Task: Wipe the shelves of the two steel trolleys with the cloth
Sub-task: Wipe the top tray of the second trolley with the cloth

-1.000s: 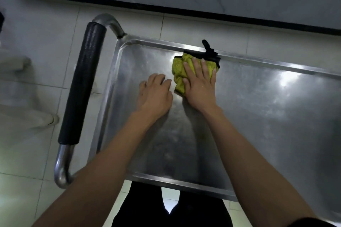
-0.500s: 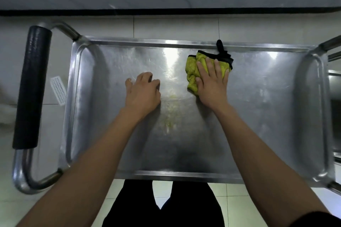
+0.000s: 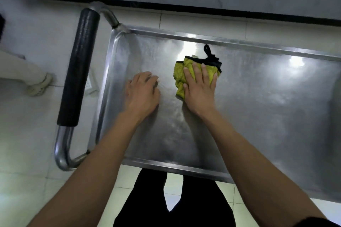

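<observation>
Farthest out from the left hand, on its outer side, runs the black-sleeved push handle (image 3: 78, 68), its long axis going away from the person, parallel to the short edge of the shelf (image 3: 258, 116). That rimmed steel shelf is the top of a trolley, and its own long axis runs crosswise, stretching well out past the right hand.

The left hand (image 3: 142, 94) rests palm down on the bare steel, fingers loosely curled and holding nothing; it looks to be bracing the trolley. It lies close to the handle-side rim.

Just to its right, with a narrow strip of bare metal between them, the right hand (image 3: 200, 86) lies flat and spread, pressing down on the yellow-green cloth (image 3: 180, 79). The cloth is bunched under the fingers and palm; it pokes out on the thumb side and ahead of the fingertips, where its black hem and loop (image 3: 210, 54) point toward the far rim. The hand pins the cloth rather than clenching it.

The right hand is plainly the one on the cloth. My judgement is that the coming stroke turns on the shelf's length: the larger part lies to the outer side of the right hand, so the sweep likely runs that way.
</observation>
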A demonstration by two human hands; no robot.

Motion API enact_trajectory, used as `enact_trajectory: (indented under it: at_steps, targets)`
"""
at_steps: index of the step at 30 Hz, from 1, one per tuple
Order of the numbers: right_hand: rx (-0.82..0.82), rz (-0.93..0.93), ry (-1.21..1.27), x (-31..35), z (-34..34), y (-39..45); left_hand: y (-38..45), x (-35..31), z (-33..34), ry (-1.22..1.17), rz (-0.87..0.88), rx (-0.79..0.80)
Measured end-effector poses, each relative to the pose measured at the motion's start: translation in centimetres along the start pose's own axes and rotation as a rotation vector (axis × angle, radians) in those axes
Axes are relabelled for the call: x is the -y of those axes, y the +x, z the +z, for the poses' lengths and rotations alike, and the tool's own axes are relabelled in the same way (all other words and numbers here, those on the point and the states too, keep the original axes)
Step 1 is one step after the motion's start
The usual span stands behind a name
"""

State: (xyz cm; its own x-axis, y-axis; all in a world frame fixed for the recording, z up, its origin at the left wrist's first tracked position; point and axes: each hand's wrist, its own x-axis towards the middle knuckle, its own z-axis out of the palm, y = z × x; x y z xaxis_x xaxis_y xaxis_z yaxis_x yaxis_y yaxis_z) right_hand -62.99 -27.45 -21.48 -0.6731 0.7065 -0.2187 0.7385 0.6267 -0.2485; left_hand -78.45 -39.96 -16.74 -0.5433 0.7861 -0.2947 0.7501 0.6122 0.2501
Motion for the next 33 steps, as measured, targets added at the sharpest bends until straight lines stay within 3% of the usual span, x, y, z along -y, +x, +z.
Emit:
enact_trajectory:
  at_steps: [8, 21, 26, 33]
  targets:
    - [0.022, -0.226, -0.05, 13.2, 3.6, 2.1, -4.3, 9.3, -1.4, -0.026, -0.184, -0.111]
    - [0.119, -0.41, -0.063, 26.2, 6.4, 3.6, -8.3, 17.6, -1.9, -0.091, -0.377, -0.159]
    - [0.125, -0.424, -0.03, 28.2, 6.9, 3.7, -9.0, 20.4, -1.8, -0.074, -0.422, -0.071]
    - [0.121, -0.382, 0.021, 25.5, 6.5, 3.1, -8.4, 20.8, -3.0, -0.173, -0.465, -0.077]
